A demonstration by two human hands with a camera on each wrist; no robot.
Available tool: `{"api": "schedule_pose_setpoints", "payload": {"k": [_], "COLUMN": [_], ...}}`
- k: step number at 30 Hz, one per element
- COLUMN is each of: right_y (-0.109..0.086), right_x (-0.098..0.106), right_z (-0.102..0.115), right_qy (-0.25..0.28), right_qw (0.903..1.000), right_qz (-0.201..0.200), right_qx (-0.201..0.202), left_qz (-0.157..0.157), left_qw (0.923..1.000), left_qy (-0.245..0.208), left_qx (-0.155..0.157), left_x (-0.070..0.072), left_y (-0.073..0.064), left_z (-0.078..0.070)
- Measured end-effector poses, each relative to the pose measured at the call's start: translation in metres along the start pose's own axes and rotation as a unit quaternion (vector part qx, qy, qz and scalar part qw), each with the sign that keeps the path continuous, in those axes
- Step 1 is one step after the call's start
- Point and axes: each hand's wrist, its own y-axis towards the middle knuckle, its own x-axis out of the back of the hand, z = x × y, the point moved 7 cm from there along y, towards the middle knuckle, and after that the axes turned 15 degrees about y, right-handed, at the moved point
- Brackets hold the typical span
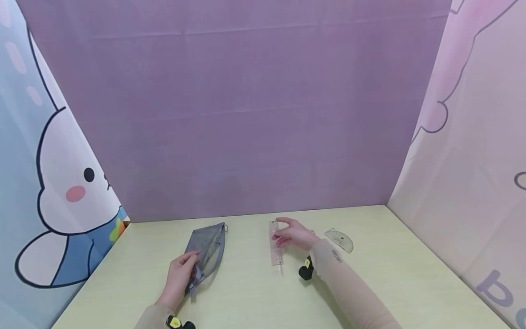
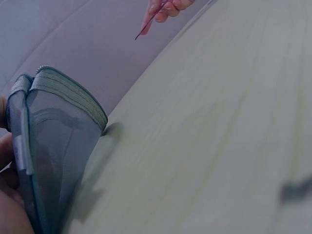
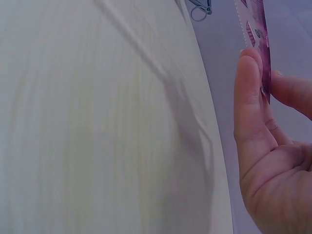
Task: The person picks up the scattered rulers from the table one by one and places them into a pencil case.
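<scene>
A grey-blue mesh zip pouch [image 1: 201, 240] stands at the left of the table, its edge gripped by my left hand [image 1: 177, 274]. In the left wrist view the pouch [image 2: 61, 146] gapes slightly between its banded top edges. Between thumb and fingers, my right hand [image 1: 299, 234] pinches a clear pinkish ruler [image 1: 276, 253], held raised off the tabletop with its shadow below. The right wrist view shows the ruler [image 3: 261, 44] edge-on, with printed markings. To the right of that hand lies a clear protractor [image 1: 340, 240].
The pale wooden table [image 1: 246, 297] ends at a purple cloth backdrop [image 1: 255, 114]. Printed cloths hang at the left [image 1: 65, 192] and right [image 1: 464, 183]. A small tip of something shows behind the right wrist, mostly hidden. Each wrist wears a black camera mount [image 1: 306, 269].
</scene>
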Motion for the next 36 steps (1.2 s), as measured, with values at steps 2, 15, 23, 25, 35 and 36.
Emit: {"api": "schedule_pose_setpoints", "payload": {"k": [2,15,23,25,35,36], "right_y": [0.001,0.009,0.014,0.015,0.017,0.017], "right_x": [-0.003,-0.008,-0.012,-0.014,-0.024,-0.025], "right_z": [0.000,-0.007,-0.011,-0.012,-0.010,-0.010], "right_qy": [0.003,0.008,0.018,0.017,0.010,0.010], "right_qw": [1.0000,0.9999,0.9997,0.9997,0.9997,0.9997], "right_qz": [0.002,0.005,0.009,0.011,0.017,0.018], "right_qx": [-0.001,-0.009,-0.014,-0.012,-0.014,-0.015], "left_qz": [0.001,0.000,0.001,0.001,-0.002,-0.004], "left_qw": [1.0000,1.0000,1.0000,1.0000,1.0000,1.0000], "left_qy": [0.001,-0.005,-0.004,-0.005,-0.006,-0.005], "left_qx": [0.001,0.002,0.003,0.002,-0.003,-0.002], "left_x": [0.000,0.000,0.000,0.000,0.000,0.000], "left_y": [0.000,0.000,0.000,0.000,0.000,0.000], "left_z": [0.000,0.000,0.000,-0.001,-0.001,-0.001]}}
